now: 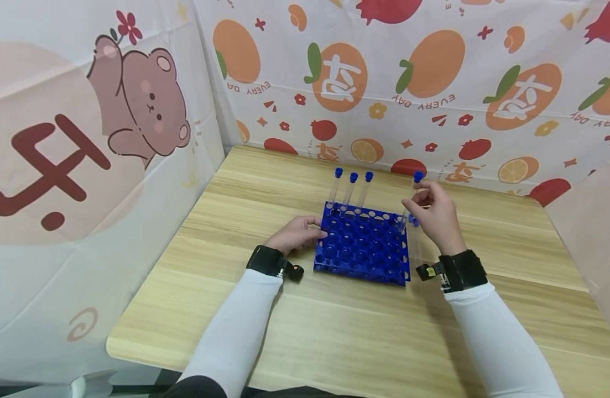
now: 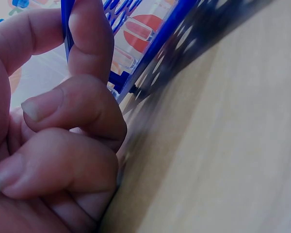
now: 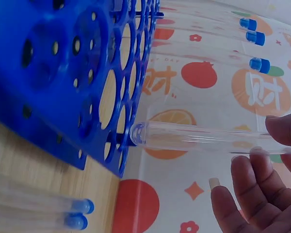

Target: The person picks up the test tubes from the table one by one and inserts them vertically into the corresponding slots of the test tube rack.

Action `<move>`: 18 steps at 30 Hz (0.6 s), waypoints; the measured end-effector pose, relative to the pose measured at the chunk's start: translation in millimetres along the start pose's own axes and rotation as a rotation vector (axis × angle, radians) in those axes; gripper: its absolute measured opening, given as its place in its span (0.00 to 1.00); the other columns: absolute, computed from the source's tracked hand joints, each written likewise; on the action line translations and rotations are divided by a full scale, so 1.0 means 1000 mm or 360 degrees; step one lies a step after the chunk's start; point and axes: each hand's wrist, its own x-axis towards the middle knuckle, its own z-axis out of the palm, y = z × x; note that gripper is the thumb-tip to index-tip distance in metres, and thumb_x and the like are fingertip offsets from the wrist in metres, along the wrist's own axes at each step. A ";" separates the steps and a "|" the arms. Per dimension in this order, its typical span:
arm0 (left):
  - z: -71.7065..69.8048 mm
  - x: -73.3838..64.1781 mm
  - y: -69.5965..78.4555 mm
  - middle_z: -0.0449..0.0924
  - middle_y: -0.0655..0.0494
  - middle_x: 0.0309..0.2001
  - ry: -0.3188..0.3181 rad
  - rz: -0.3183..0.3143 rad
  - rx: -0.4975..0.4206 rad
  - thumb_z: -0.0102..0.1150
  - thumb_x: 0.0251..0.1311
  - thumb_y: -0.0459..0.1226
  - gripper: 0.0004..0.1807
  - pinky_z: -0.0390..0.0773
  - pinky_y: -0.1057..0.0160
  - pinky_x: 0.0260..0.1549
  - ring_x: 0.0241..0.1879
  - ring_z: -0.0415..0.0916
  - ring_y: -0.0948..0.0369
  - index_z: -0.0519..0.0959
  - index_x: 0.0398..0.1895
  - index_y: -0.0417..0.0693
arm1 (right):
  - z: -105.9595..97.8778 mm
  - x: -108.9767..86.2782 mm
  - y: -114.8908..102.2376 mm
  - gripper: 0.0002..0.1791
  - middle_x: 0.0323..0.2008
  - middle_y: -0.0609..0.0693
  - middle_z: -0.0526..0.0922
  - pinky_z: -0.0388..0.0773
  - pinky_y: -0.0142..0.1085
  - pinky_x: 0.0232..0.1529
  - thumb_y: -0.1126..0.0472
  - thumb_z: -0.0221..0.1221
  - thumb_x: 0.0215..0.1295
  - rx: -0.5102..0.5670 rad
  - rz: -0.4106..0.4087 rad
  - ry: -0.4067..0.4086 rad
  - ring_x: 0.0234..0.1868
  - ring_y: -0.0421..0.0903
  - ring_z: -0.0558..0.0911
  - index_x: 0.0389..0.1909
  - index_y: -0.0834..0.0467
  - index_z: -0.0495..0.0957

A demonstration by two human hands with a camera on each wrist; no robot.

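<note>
A blue test tube rack [image 1: 361, 243] stands on the table between both hands. My left hand [image 1: 297, 235] pinches its left side plate between thumb and index finger, the other fingers curled below, as the left wrist view shows. Above the rack's far right corner, my right hand [image 1: 434, 213] holds a clear test tube [image 3: 199, 136] with a blue cap [image 1: 418, 176] near its upper end. The tube's rounded bottom is right at a hole of the top plate. Three capped test tubes [image 1: 350, 192] stand in the far row, toward the left.
Two more capped test tubes [image 3: 39, 199] lie on the table beside the rack's right side, partly hidden by the right hand in the head view. Behind the wooden table [image 1: 215, 243] hangs a fruit-printed cloth [image 1: 285, 66]; another with a bear hangs at left.
</note>
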 end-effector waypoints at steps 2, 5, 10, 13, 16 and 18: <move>0.000 0.000 0.000 0.83 0.56 0.24 0.0000 0.0001 -0.0001 0.61 0.63 0.39 0.16 0.58 0.69 0.12 0.13 0.60 0.67 0.78 0.52 0.46 | 0.002 0.001 -0.002 0.24 0.37 0.55 0.82 0.74 0.23 0.38 0.51 0.64 0.64 0.0010 0.0006 -0.0013 0.37 0.46 0.79 0.57 0.58 0.73; 0.000 0.000 0.000 0.83 0.56 0.24 0.0005 0.0002 0.0000 0.61 0.63 0.39 0.16 0.58 0.69 0.12 0.13 0.61 0.66 0.78 0.52 0.46 | 0.003 0.002 -0.004 0.26 0.39 0.57 0.82 0.74 0.23 0.39 0.51 0.64 0.65 0.0028 0.0012 -0.0029 0.38 0.47 0.80 0.58 0.60 0.72; 0.001 0.000 0.000 0.83 0.56 0.24 0.0007 0.0000 0.0009 0.60 0.63 0.39 0.14 0.58 0.69 0.12 0.13 0.60 0.66 0.79 0.51 0.46 | 0.006 0.004 -0.005 0.24 0.41 0.56 0.83 0.75 0.23 0.39 0.50 0.63 0.66 0.0060 0.0022 -0.0049 0.40 0.48 0.81 0.56 0.58 0.71; 0.000 0.001 -0.001 0.83 0.56 0.25 -0.0003 0.0003 0.0012 0.60 0.63 0.39 0.12 0.57 0.69 0.12 0.14 0.60 0.66 0.79 0.48 0.44 | 0.009 0.004 -0.006 0.21 0.41 0.55 0.83 0.76 0.24 0.39 0.51 0.63 0.66 0.0091 0.0017 -0.0050 0.39 0.48 0.82 0.53 0.57 0.72; 0.000 0.001 -0.001 0.83 0.57 0.25 -0.0014 0.0012 0.0014 0.59 0.64 0.39 0.11 0.57 0.68 0.13 0.14 0.60 0.66 0.80 0.45 0.43 | 0.011 0.005 -0.007 0.19 0.41 0.55 0.83 0.76 0.24 0.38 0.52 0.63 0.66 0.0121 0.0008 -0.0051 0.40 0.48 0.83 0.51 0.57 0.73; -0.001 0.002 -0.002 0.83 0.57 0.25 -0.0022 0.0024 0.0013 0.58 0.65 0.40 0.10 0.57 0.68 0.13 0.15 0.59 0.66 0.81 0.43 0.43 | 0.013 0.006 -0.008 0.18 0.41 0.55 0.84 0.76 0.24 0.39 0.52 0.63 0.66 0.0140 0.0001 -0.0058 0.40 0.49 0.83 0.51 0.57 0.73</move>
